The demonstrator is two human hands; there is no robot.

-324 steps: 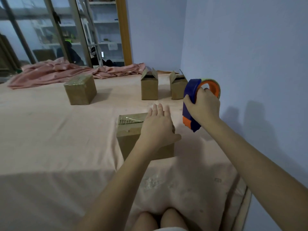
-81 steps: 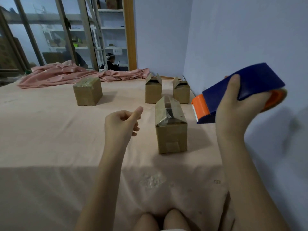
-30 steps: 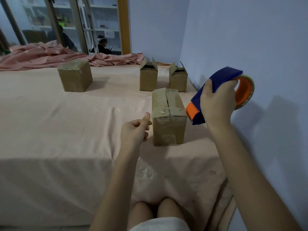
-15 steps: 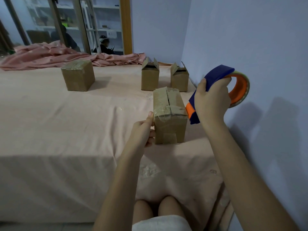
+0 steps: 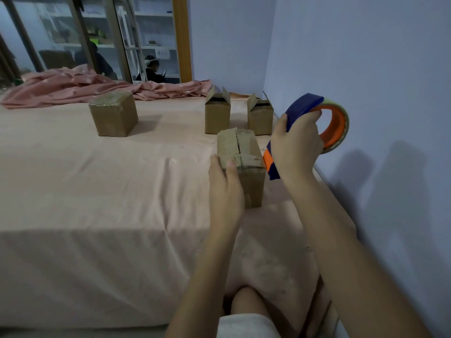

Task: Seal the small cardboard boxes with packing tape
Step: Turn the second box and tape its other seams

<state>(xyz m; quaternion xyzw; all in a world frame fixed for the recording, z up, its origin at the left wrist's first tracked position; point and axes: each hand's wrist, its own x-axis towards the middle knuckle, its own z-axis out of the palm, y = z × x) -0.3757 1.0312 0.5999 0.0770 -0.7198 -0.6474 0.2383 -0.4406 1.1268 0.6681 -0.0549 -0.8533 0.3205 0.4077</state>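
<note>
A small cardboard box stands on the pink-covered table, with tape strips across its closed top flaps. My left hand holds its near left corner, thumb on top and fingers down the left side. My right hand grips a blue and orange tape dispenser just right of the box, its orange front end close to the box's right top edge. Two more small boxes stand behind with their flaps open.
A taped box sits at the back left. A bunched pink cloth lies along the table's far edge before glass doors. A blue wall runs close along the right side. My knees are at the table's near edge.
My left hand has moved from beside the box onto its near left corner and taken hold. My right hand has brought the dispenser down next to the box's right edge.
</note>
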